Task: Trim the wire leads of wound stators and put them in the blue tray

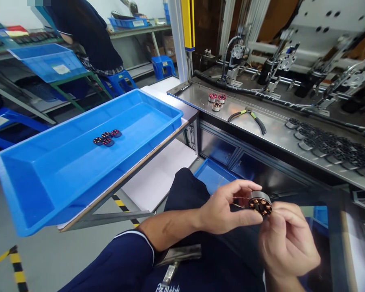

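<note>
A round motor stator (260,204) with copper windings and a grey metal rim is held up in front of my lap. My left hand (222,207) grips it between thumb and fingers, and thin copper wires trail from its left side. At the stator's right edge, my right hand (288,239) is closed in a pinch; whatever lies between its fingertips is too small to make out. On the metal bench ahead, three wound stators (217,105) stand near cutting pliers (248,117) with green and black handles.
Many black-and-grey stators (331,148) crowd the bench's right side, before a machine (280,65) with cables. A large blue tray (63,166) on the left table holds several wound stators (107,138). Another blue bin (215,176) sits low under the bench. A person (85,36) sits farther back.
</note>
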Available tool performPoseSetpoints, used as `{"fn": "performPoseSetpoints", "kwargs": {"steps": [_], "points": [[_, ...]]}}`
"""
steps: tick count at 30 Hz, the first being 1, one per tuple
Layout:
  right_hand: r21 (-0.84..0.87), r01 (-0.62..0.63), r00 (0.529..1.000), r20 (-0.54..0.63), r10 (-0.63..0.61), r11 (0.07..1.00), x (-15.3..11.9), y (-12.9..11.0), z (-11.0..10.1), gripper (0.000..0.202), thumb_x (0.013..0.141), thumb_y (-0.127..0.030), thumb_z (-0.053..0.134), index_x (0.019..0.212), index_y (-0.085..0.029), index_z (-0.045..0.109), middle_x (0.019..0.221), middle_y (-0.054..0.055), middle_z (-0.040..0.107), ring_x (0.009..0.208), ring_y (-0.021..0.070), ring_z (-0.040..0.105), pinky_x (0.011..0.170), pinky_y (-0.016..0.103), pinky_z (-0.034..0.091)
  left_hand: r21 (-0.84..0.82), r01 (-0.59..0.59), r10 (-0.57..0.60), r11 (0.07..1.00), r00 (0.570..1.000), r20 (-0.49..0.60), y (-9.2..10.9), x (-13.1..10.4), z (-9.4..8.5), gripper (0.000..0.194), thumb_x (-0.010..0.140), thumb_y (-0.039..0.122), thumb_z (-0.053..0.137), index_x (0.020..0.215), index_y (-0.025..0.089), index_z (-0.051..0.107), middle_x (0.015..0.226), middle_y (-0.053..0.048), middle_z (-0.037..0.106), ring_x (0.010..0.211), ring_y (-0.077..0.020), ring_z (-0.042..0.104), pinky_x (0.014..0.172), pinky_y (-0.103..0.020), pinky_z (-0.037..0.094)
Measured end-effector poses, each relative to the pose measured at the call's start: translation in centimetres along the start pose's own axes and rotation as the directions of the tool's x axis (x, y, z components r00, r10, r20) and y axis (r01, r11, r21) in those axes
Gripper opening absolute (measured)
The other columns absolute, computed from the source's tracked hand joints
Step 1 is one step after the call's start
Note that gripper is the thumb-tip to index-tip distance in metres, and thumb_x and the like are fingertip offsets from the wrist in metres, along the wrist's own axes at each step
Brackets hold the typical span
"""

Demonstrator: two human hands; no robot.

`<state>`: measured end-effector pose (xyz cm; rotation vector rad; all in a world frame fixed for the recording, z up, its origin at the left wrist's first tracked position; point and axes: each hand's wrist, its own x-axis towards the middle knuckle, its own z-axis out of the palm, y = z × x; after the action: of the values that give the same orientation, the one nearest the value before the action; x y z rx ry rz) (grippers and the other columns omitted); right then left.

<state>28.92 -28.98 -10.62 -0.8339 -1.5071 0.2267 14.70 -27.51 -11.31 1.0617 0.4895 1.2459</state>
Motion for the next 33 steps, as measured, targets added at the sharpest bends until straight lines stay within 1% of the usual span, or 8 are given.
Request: {"fn": "performPoseSetpoints", "kwargs": {"steps": [3,5,12,16,22,26,30,33], "points": [[0.018,0.011,1.000,0.025,-0.011,1.000,0.4,0.3,-0.2,0.013,0.089,-0.004,0.064,0.094,-0.016,0.068,0.083,0.004,0.066,0.075,0.0156,0.062,0.061,0.028,0.048,-0.072,0.096,-0.092,0.993,0.994,0.060,0.8,0.1,-0.2,0.039,0.090,0.044,0.074,0.112,0.013,0.067,0.090,-0.005,0.069,0.079,-0.0119,0.067,0.078,-0.027,0.055],[0.028,-0.008,1.000,0.030,0.007,1.000,0.5,0.4,-0.2,0.012,0.090,-0.004,0.064,0.093,-0.016,0.068,0.083,0.004,0.066,0.074,0.0157,0.062,0.061,0.028,0.048,-0.128,0.116,-0.109,0.985,0.992,0.057,1.0,0.1,-0.1,0.036,0.090,0.043,0.073,0.109,0.012,0.068,0.087,-0.005,0.069,0.078,-0.0113,0.067,0.076,-0.026,0.054],[-0.019,-0.027,0.999,0.024,0.027,0.999,0.6,0.3,-0.1,0.012,0.091,-0.005,0.064,0.092,-0.016,0.067,0.080,0.003,0.065,0.074,0.0159,0.062,0.064,0.030,0.047,-0.138,0.223,-0.221,0.965,0.975,0.026,0.7,0.2,0.1,0.047,0.084,0.054,0.077,0.104,0.011,0.072,0.078,-0.005,0.071,0.067,-0.0099,0.064,0.064,-0.023,0.052],[-0.051,-0.011,0.999,0.029,0.012,0.999,0.9,0.5,-0.3,0.012,0.092,-0.005,0.063,0.088,-0.016,0.066,0.077,0.002,0.064,0.073,0.0147,0.061,0.065,0.029,0.047,-0.162,0.262,-0.263,0.951,0.965,0.019,0.5,0.4,0.0,0.047,0.082,0.053,0.079,0.101,0.011,0.072,0.077,-0.005,0.071,0.065,-0.0104,0.065,0.063,-0.023,0.054],[-0.114,-0.001,0.996,0.087,0.011,0.994,0.8,0.4,-1.1,0.012,0.089,-0.003,0.066,0.092,-0.015,0.067,0.082,0.002,0.065,0.071,0.0138,0.061,0.062,0.028,0.048,-0.176,0.286,-0.277,0.942,0.958,0.073,0.7,0.6,-0.2,0.047,0.082,0.050,0.080,0.107,0.011,0.071,0.075,-0.004,0.072,0.064,-0.0104,0.066,0.062,-0.022,0.053],[-0.138,0.007,0.996,0.093,0.005,0.990,0.8,0.2,-1.3,0.013,0.089,-0.004,0.067,0.092,-0.016,0.067,0.080,0.002,0.064,0.069,0.0136,0.061,0.060,0.027,0.048,-0.200,0.288,-0.274,0.936,0.957,0.094,0.1,0.6,-0.4,0.046,0.082,0.050,0.080,0.106,0.011,0.071,0.075,-0.005,0.071,0.063,-0.0103,0.066,0.061,-0.022,0.053],[-0.164,-0.009,0.995,0.101,0.026,0.986,0.9,-0.1,-1.5,0.012,0.089,-0.005,0.067,0.090,-0.016,0.067,0.081,0.002,0.065,0.069,0.0137,0.061,0.059,0.027,0.047,-0.247,0.249,-0.218,0.936,0.965,0.147,-0.9,0.5,-0.7,0.055,0.078,0.049,0.084,0.118,0.015,0.068,0.085,-0.005,0.071,0.067,-0.0109,0.068,0.063,-0.022,0.054],[-0.142,-0.056,0.992,0.102,0.071,0.988,0.9,-0.3,-1.7,0.011,0.090,-0.006,0.067,0.088,-0.016,0.067,0.079,0.002,0.064,0.070,0.0141,0.061,0.060,0.027,0.047,-0.265,0.185,-0.125,0.946,0.966,0.228,-0.9,0.3,-1.0,0.059,0.079,0.040,0.086,0.130,0.022,0.063,0.098,-0.005,0.068,0.076,-0.0107,0.070,0.070,-0.022,0.056]]}}
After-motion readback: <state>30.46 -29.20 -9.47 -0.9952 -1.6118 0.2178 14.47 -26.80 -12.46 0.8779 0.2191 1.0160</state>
